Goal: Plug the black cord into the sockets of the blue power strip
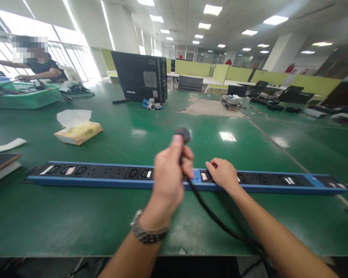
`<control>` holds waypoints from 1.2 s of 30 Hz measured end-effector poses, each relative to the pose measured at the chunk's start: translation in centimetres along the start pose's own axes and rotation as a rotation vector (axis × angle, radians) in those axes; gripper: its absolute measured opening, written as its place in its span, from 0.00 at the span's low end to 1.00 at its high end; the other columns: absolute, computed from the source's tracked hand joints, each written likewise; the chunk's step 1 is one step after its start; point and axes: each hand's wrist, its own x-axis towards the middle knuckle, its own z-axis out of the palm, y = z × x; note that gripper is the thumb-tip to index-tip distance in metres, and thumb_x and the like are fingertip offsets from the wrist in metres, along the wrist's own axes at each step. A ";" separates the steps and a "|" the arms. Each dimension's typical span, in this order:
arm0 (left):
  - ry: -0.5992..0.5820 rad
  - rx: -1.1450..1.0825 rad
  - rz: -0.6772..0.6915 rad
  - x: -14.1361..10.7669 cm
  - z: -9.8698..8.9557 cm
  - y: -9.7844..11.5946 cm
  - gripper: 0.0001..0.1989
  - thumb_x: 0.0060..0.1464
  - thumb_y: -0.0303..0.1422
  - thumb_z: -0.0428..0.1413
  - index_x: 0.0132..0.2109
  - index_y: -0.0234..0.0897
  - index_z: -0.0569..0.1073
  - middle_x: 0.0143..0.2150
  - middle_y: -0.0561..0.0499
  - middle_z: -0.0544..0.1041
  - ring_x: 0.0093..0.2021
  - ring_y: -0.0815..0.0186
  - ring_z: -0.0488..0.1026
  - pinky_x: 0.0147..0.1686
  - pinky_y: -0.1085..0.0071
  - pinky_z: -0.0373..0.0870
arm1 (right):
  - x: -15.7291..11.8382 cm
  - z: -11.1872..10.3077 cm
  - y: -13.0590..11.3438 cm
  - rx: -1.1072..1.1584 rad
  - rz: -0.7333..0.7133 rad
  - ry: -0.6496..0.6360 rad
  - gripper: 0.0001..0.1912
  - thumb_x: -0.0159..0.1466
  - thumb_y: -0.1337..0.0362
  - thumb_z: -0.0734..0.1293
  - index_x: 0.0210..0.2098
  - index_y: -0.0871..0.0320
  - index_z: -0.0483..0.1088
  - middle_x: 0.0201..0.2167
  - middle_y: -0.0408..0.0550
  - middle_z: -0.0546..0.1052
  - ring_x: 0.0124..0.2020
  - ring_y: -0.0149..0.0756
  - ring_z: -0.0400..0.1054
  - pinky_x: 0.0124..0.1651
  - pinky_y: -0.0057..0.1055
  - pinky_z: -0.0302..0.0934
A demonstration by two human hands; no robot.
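Left hand (169, 170) is wrapped around a dark plug (183, 133), blocking part of the blue power strip (101, 183) on the counter (104, 220); right hand (224, 174) is loosely curled at the strip, can't tell if it's gripping.

A power strip (139, 175) parallels the surface's (124, 146) near edge, a black cable (207, 210) slanting toward that edge; beyond, open room runs to a computer tower (139, 75) by the far edge
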 end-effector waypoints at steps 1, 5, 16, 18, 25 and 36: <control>0.124 -0.024 -0.023 0.5 -2.2 0.5 0.22 0.56 0.48 0.52 0.23 0.37 0.66 0.10 0.61 0.57 0.11 0.76 0.54 0.14 0.78 0.52 | 0.1 0.1 0.0 0.006 -0.008 0.003 0.19 0.66 0.53 0.57 0.29 0.55 0.73 0.31 0.47 0.78 0.35 0.36 0.69 0.36 0.30 0.52; 0.227 0.198 -0.322 0.9 -9.9 -0.8 0.21 0.54 0.46 0.54 0.21 0.36 0.66 0.10 0.58 0.59 0.11 0.74 0.56 0.12 0.77 0.52 | 0.1 0.2 -0.1 0.005 -0.035 0.010 0.18 0.65 0.53 0.58 0.28 0.54 0.72 0.31 0.45 0.78 0.36 0.37 0.69 0.35 0.31 0.51; 0.279 0.720 -0.305 -0.2 -11.4 -5.3 0.27 0.52 0.52 0.52 0.16 0.36 0.63 0.08 0.55 0.60 0.10 0.75 0.53 0.13 0.78 0.46 | -0.2 0.1 -0.3 -0.007 -0.029 0.050 0.18 0.65 0.53 0.57 0.27 0.54 0.72 0.30 0.45 0.78 0.36 0.37 0.68 0.36 0.32 0.50; 0.292 0.708 -0.324 0.0 -11.1 -5.0 0.26 0.51 0.51 0.52 0.17 0.36 0.64 0.08 0.56 0.60 0.10 0.75 0.52 0.12 0.78 0.45 | 0.0 0.1 -0.3 0.008 -0.012 0.049 0.18 0.65 0.53 0.57 0.28 0.55 0.72 0.30 0.46 0.78 0.36 0.37 0.68 0.36 0.31 0.50; 0.096 0.630 -0.179 -0.8 -4.7 -6.1 0.28 0.53 0.52 0.50 0.16 0.36 0.65 0.11 0.55 0.61 0.14 0.73 0.56 0.16 0.75 0.51 | 0.6 -0.3 0.0 0.208 0.106 -0.014 0.27 0.66 0.45 0.52 0.27 0.55 0.73 0.27 0.46 0.77 0.31 0.34 0.68 0.30 0.27 0.48; 0.023 0.628 -0.349 0.7 -2.6 -10.2 0.27 0.52 0.52 0.50 0.15 0.38 0.62 0.10 0.58 0.55 0.12 0.74 0.51 0.15 0.74 0.46 | 0.5 -0.1 0.2 0.302 0.097 0.036 0.30 0.67 0.44 0.51 0.23 0.56 0.70 0.24 0.45 0.75 0.28 0.31 0.66 0.29 0.26 0.46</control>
